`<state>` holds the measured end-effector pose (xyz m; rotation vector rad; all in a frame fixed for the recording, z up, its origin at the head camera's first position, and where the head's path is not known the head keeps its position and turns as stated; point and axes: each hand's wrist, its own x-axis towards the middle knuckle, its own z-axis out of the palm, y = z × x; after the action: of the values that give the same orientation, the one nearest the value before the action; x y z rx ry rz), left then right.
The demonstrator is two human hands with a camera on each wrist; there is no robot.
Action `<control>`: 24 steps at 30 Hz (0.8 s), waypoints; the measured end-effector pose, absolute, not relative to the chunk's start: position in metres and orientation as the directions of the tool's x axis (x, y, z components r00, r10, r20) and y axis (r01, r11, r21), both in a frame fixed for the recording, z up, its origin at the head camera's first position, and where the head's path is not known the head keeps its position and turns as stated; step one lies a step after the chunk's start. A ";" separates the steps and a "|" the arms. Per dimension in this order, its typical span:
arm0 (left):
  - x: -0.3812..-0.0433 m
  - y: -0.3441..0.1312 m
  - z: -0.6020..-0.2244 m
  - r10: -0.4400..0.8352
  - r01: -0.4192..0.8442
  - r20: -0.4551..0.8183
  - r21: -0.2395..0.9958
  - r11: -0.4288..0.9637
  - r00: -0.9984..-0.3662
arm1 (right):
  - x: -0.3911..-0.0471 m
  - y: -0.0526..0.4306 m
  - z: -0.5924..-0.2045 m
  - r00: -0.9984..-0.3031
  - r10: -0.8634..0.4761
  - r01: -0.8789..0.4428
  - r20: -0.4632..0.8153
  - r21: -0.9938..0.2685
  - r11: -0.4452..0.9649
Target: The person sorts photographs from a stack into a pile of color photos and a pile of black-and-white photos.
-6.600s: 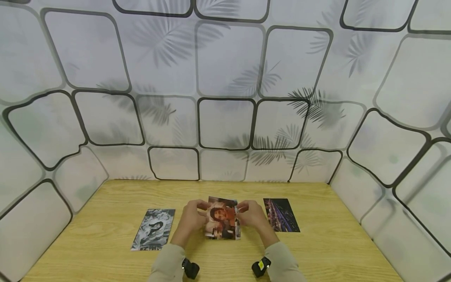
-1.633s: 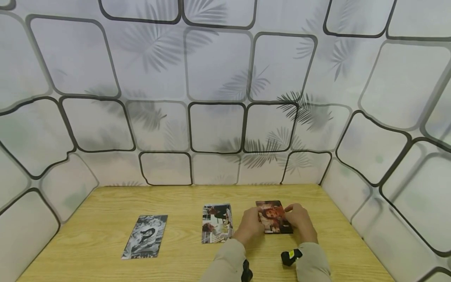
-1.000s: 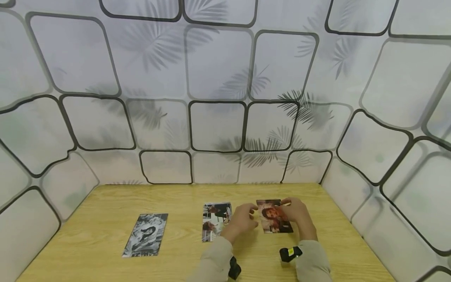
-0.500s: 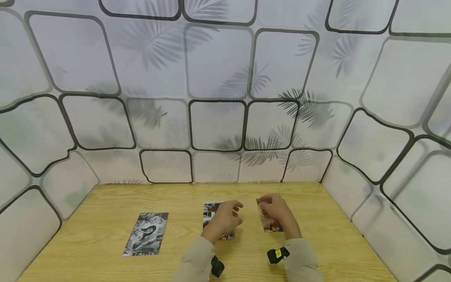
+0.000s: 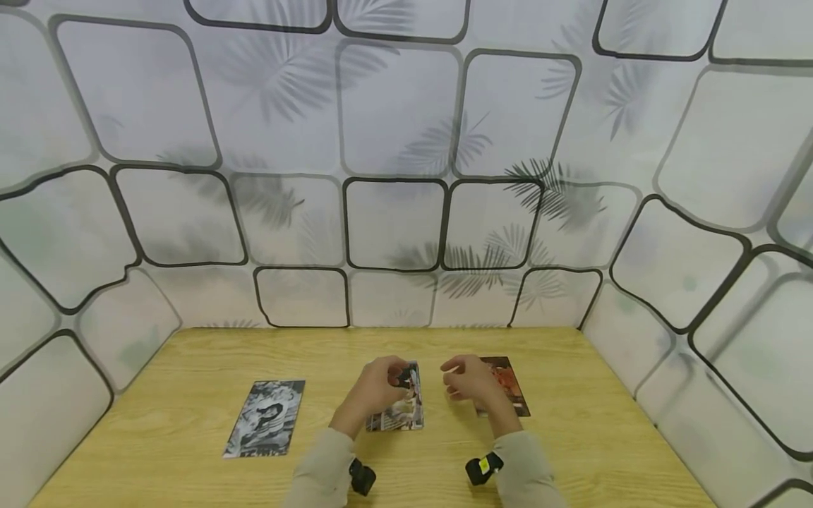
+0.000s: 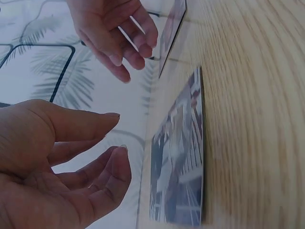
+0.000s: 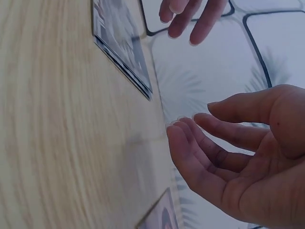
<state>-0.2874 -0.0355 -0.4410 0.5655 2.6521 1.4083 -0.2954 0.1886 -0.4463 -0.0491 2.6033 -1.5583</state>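
A small stack of photo cards (image 5: 411, 409) lies mid-table, its top picture partly covered by my left hand (image 5: 373, 388). That hand hovers above the stack with loosely bent fingers and nothing between them, as the left wrist view shows. My right hand (image 5: 475, 384) hangs in the air between the stack and a reddish portrait photo (image 5: 510, 388), hiding that photo's left part. Nothing is between its relaxed fingers (image 7: 190, 167) in the right wrist view. Farther left lies a black-and-white photo (image 5: 265, 418), untouched.
The photos rest on a light wood-grain table (image 5: 190, 423). A patterned fabric wall (image 5: 400, 219) with rounded outlines and leaf prints encloses the table's back and sides. A black wrist camera (image 5: 362, 478) sits on the left wrist, another black camera (image 5: 484, 468) on the right.
The reddish portrait photo went from the middle to the right, over the city night photo's spot. Both hands then let go of it and moved left, the left one to above the middle stack.
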 end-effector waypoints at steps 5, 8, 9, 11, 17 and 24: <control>-0.291 -0.050 -0.446 0.336 0.292 0.118 0.794 0.533 -0.935 | -0.296 0.178 -0.451 -0.986 -0.153 -0.012 -0.063 -0.894 0.448; -0.292 -0.057 -0.449 0.318 0.281 0.115 0.789 0.546 -0.941 | -0.295 0.172 -0.452 -0.980 -0.188 -0.028 -0.060 -0.902 0.431; -0.293 -0.060 -0.450 0.310 0.273 0.110 0.790 0.550 -0.944 | -0.294 0.169 -0.452 -0.980 -0.189 -0.028 -0.061 -0.901 0.433; -0.293 -0.064 -0.451 0.297 0.260 0.105 0.794 0.550 -0.949 | -0.294 0.165 -0.453 -0.980 -0.188 -0.029 -0.062 -0.896 0.444; -0.293 -0.071 -0.453 0.257 0.222 0.088 0.800 0.557 -0.962 | -0.293 0.153 -0.458 -0.985 -0.167 -0.050 -0.039 -0.866 0.498; -0.292 -0.076 -0.454 0.215 0.161 0.044 0.809 0.566 -0.976 | -0.292 0.145 -0.459 -0.985 -0.168 -0.057 -0.037 -0.850 0.524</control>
<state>-0.2920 -0.0761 -0.4537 0.3285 2.7266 1.3988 -0.2923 0.1454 -0.4592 -0.1965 2.6404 -1.4666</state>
